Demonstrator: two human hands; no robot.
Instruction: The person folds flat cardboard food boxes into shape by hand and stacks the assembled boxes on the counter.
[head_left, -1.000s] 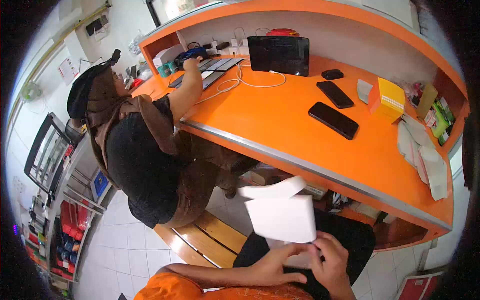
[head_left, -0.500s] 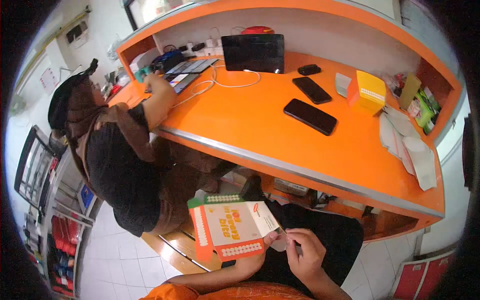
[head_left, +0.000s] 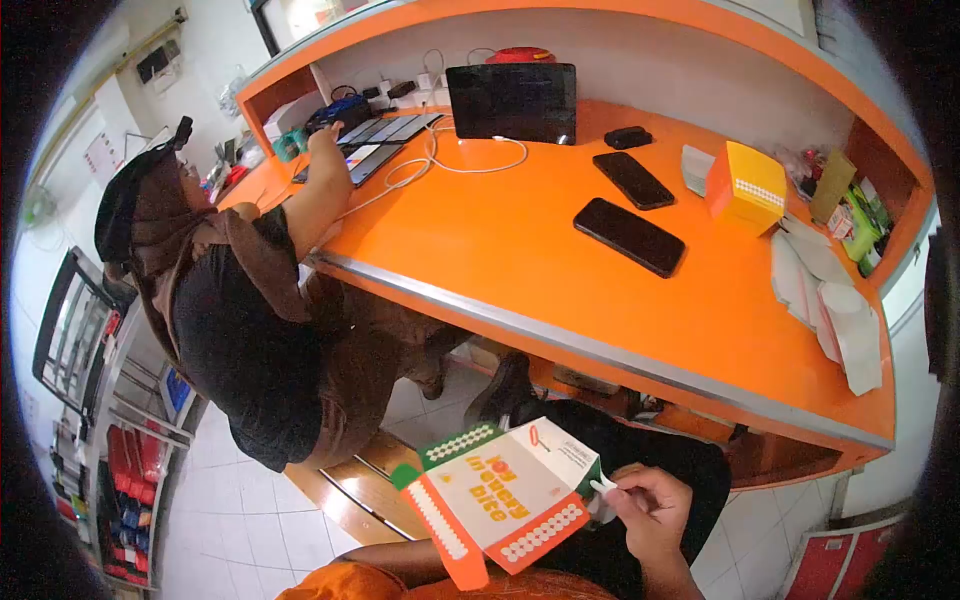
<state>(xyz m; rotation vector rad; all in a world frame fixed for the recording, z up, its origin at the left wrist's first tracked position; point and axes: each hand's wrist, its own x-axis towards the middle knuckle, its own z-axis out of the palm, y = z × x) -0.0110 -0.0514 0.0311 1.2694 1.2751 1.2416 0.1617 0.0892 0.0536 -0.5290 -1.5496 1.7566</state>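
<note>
A part-folded cardboard food box (head_left: 490, 490), white inside with yellow and red lettering, lies tilted over my lap. Its side flaps are orange and green with rows of pale dots. My left forearm runs beneath it from the lower left; the box hides that hand, which supports it from below. At the box's right corner, my right hand (head_left: 655, 505) is closed, thumb and fingers pinching a small white-and-green corner flap (head_left: 601, 486).
An orange desk (head_left: 480, 235) stands ahead, holding two phones (head_left: 630, 236), a tablet (head_left: 512, 104), a yellow-orange box (head_left: 748, 190) and flat card pieces (head_left: 845, 330) at right. A co-worker (head_left: 250, 340) sits at left, one arm over the desk. A wooden bench (head_left: 350, 500) is below.
The box has turned clockwise and moved right and down. My left thumb has slipped out of sight behind it. My right hand has moved right; the co-worker's hand has reached farther over the desk.
</note>
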